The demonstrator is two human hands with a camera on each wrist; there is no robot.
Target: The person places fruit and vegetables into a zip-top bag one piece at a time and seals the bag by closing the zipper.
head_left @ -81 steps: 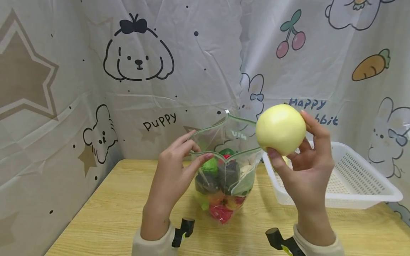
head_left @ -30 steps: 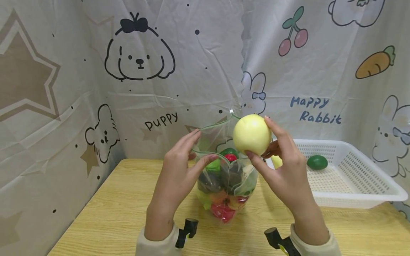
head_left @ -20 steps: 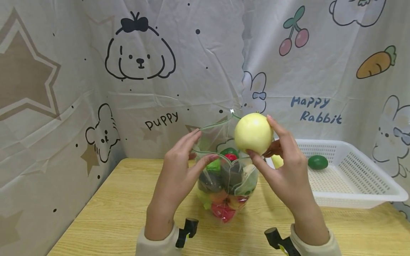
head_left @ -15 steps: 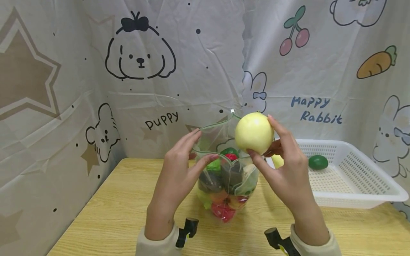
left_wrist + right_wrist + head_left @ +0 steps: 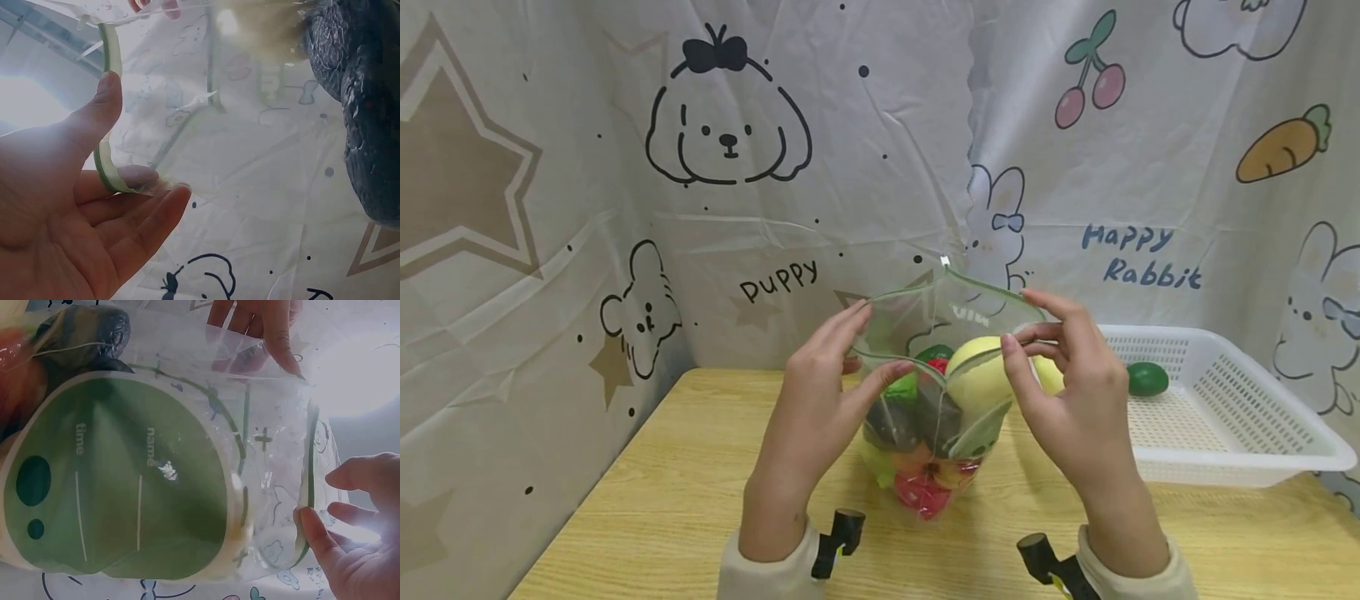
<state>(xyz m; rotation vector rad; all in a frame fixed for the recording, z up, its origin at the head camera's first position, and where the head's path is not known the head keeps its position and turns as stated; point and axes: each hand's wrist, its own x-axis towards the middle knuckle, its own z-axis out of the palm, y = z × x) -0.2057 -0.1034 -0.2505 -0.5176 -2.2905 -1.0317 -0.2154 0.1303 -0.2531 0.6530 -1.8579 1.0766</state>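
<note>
A clear zip bag (image 5: 936, 417) with a green-edged mouth stands upright on the table, packed with dark, red, green and orange fruit and vegetables. My left hand (image 5: 808, 400) holds the left side of its mouth, thumb at the front rim and fingers at the back; the left wrist view shows the rim between them. A round pale yellow fruit (image 5: 977, 379) sits inside at the upper right of the bag. Beside it, my right hand (image 5: 1075, 383) holds nothing; its fingers are loosely spread at the right of the mouth, and one fingertip touches the rim (image 5: 310, 456).
A white plastic basket (image 5: 1240, 462) stands to the right on the wooden table (image 5: 647, 475). Inside it are a green oval item (image 5: 1147, 379) and a yellow item (image 5: 1048, 375), partly behind my right hand. A printed curtain (image 5: 880, 167) hangs behind.
My right hand carried the round yellow fruit left from over the basket to the bag and let go of it inside. My left hand keeps its hold on the bag's rim.
</note>
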